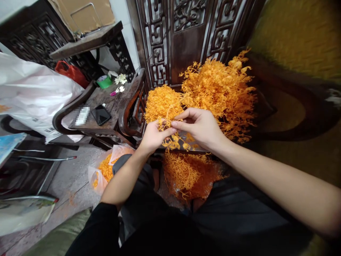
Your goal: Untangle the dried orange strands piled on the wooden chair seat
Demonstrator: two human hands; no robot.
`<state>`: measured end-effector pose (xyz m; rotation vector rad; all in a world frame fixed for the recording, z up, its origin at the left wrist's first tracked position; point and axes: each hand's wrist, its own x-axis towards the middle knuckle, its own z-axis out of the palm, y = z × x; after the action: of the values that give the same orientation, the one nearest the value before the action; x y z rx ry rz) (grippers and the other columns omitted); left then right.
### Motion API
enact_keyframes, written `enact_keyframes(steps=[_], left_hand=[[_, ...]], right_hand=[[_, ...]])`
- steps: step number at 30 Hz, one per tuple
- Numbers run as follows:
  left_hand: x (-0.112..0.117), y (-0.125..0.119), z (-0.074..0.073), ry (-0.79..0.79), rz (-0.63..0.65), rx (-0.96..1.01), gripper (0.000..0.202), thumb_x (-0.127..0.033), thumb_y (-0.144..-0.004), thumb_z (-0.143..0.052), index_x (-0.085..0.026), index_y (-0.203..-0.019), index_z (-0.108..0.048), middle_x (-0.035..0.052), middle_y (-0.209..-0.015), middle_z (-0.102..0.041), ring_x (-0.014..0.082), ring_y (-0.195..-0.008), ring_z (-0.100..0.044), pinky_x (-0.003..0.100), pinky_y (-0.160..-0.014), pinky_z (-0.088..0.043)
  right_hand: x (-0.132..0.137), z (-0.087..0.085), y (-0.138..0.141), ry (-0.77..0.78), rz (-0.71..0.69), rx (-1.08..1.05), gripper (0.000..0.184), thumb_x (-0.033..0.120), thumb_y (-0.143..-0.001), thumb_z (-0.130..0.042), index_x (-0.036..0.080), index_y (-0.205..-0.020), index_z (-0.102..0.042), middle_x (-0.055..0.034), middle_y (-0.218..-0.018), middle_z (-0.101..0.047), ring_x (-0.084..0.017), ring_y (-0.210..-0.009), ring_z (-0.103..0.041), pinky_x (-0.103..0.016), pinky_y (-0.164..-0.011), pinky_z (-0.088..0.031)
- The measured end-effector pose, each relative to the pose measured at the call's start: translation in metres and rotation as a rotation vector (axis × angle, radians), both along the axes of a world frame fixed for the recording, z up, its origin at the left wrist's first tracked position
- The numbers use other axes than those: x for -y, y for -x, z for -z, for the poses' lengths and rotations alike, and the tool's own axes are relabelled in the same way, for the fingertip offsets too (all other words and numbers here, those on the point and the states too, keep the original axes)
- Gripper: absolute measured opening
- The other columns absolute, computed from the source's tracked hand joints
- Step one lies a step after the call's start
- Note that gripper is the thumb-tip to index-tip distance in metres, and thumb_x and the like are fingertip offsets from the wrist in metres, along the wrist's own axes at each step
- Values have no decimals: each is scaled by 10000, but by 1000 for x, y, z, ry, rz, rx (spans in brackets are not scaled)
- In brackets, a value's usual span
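Note:
An orange branching sprig (174, 143), seemingly plastic, with small knobbed ends, is held between my two hands. My left hand (153, 137) is closed on it, thumb against fingers. From the other side my right hand (202, 126) pinches at the same sprig, its thumb and forefinger close to my left thumb. Just beyond the hands lies a compact pile of small orange pieces (163, 101). To its right a tall, loose heap of orange sprigs (221, 90) rises. Fingers hide part of the held sprig.
Below, between my legs, sits another orange heap (183, 172). A plastic bag (93, 183) with orange pieces stands on the floor. At left, a small dark table (114, 103) bears a phone (101, 114) and green tape roll (104, 82). A carved wooden backrest (188, 46) rises behind.

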<state>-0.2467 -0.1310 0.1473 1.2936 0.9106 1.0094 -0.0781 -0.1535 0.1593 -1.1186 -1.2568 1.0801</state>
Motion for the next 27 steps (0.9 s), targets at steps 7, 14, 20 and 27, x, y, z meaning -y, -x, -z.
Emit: enact_keyframes(steps=[7, 14, 20, 27], left_hand=[[-5, 20, -10, 78, 125, -53, 246, -305, -654, -953, -144, -766, -803, 27, -708, -720, 115, -617, -618, 253, -639, -491], [-17, 19, -6, 6, -140, 175, 336, -297, -635, -976, -149, -860, -776, 29, -827, -769, 137, -758, -736, 258, -818, -551], [-6, 2, -3, -95, -291, 208, 315, -279, -630, -969, -157, -820, -750, 20, -863, -765, 126, -793, -717, 249, -782, -558], [-14, -5, -1, -99, -455, 298, 305, -204, -573, -955, -142, -744, -711, -8, -693, -723, 109, -659, -685, 237, -686, -545]], right_hand=[[-25, -28, -51, -390, 533, -25, 185, 247, -759, -860, 196, -758, -682, -49, -783, -712, -150, -698, -653, -366, -726, -552], [2, -36, -44, -260, 127, 231, 185, 270, -966, -546, 222, -960, -725, -33, -826, -673, -160, -709, -625, -322, -655, -483], [19, -27, -10, -389, -18, 865, 436, 588, -906, -698, 193, -1089, -735, -81, -871, -735, -228, -760, -632, -330, -640, -399], [28, -17, 9, -753, -208, 1092, 384, 323, -1076, -424, 236, -826, -702, -60, -826, -727, -191, -750, -605, -335, -656, -390]])
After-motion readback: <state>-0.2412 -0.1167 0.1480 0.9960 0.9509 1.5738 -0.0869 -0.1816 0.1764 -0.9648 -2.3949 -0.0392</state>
